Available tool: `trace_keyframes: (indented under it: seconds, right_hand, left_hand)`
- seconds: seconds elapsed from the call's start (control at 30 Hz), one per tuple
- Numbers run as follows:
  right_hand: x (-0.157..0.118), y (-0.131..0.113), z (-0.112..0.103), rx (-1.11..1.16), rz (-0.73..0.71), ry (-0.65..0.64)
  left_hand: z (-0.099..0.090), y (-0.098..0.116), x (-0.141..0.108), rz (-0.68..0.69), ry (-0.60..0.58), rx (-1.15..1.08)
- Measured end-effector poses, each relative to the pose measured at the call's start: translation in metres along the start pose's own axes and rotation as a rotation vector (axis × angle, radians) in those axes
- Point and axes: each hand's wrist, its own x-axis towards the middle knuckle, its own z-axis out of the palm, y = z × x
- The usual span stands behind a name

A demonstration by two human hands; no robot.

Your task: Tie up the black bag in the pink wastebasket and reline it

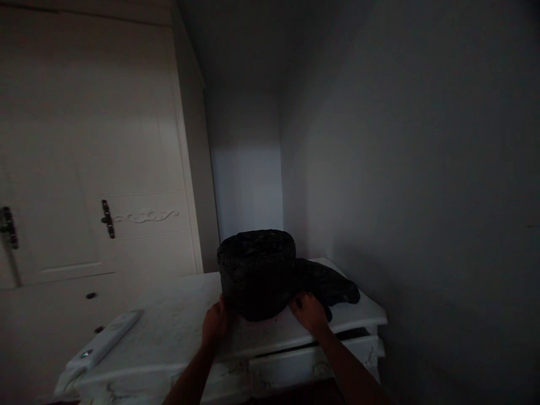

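Note:
A round bin-like container covered with a black plastic bag [259, 281] stands upright on a white cabinet top [181, 315]. Loose black plastic [329, 281] spreads from its right side over the surface. My left hand [215, 323] is at the lower left side of the container, its fingers closed at the bag's edge. Near the lower right side, my right hand [310, 312] pinches the black plastic. The dim light hides the fingertips and the inside of the container.
A white box-like object [103, 340] lies at the left end of the cabinet top. A tall white wardrobe [139, 140] with dark handles stands at the left. The grey wall [413, 169] rises close on the right. A drawer [291, 368] below the front edge is slightly open.

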Motion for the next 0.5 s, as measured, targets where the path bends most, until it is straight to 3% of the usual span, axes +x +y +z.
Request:
trace_keyframes:
  seconds: [0.27,0.4,0.5]
  right_hand:
    - [0.001,0.000,0.000,0.016,-0.007,-0.010]
    - [0.000,-0.001,-0.002,0.009,-0.003,-0.012]
    - [0.000,-0.001,-0.001,0.010,-0.005,0.007]
  left_hand:
    - [-0.002,0.005,-0.002,-0.040,-0.114,-0.005]
    - [0.005,0.004,-0.003,0.068,-0.120,-0.110]
    - [0.013,-0.002,-0.004,0.187,-0.055,-0.176]
